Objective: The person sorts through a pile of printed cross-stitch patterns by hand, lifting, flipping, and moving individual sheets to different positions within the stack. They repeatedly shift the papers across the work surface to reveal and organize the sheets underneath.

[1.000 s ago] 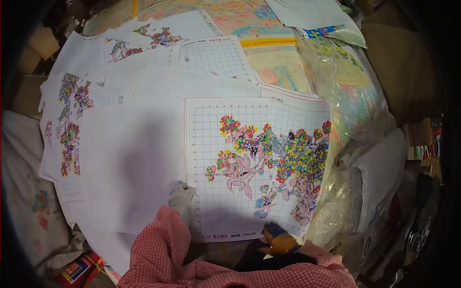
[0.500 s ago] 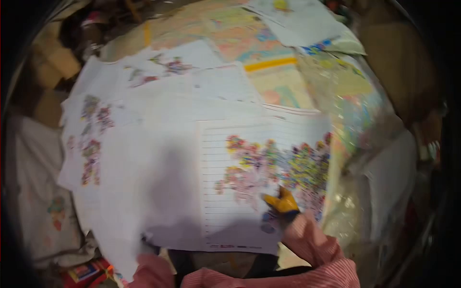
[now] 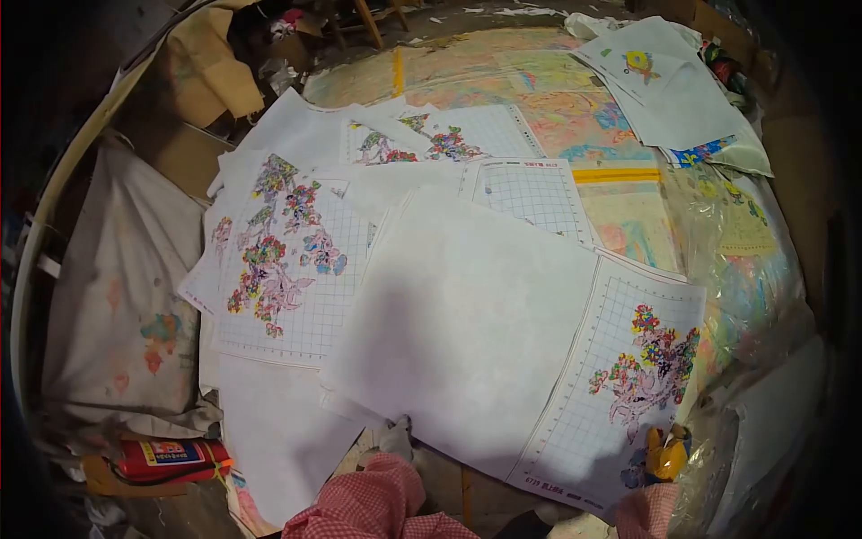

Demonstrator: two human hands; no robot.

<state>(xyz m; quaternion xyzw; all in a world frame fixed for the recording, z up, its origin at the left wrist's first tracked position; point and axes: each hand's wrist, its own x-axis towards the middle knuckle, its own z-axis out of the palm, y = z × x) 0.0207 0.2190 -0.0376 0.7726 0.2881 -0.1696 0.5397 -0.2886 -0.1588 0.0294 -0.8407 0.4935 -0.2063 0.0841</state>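
My left hand (image 3: 396, 437), in a grey-white glove, pinches the near edge of a large blank white sheet (image 3: 467, 314). In a yellow and dark glove, my right hand (image 3: 667, 452) is closed at the lower right edge of a gridded sheet printed with colourful flowers (image 3: 575, 404). The blank sheet overlaps the left part of that printed one. Another gridded flower print (image 3: 310, 337) lies to the left of the blank sheet. My right fingertips are partly hidden, so what exactly they hold is unclear.
More printed sheets (image 3: 530, 193) lie toward the back. A white sheet with a yellow flower (image 3: 664, 99) is at the far right. Clear plastic (image 3: 718, 269) covers the right side. A red box-like item (image 3: 166, 458) and a stained cloth (image 3: 117, 296) are at the left.
My view has shifted. The flower print is now further right and partly covered by the blank sheet. My right hand has moved right to the print's edge, and my left hand is further right in view.
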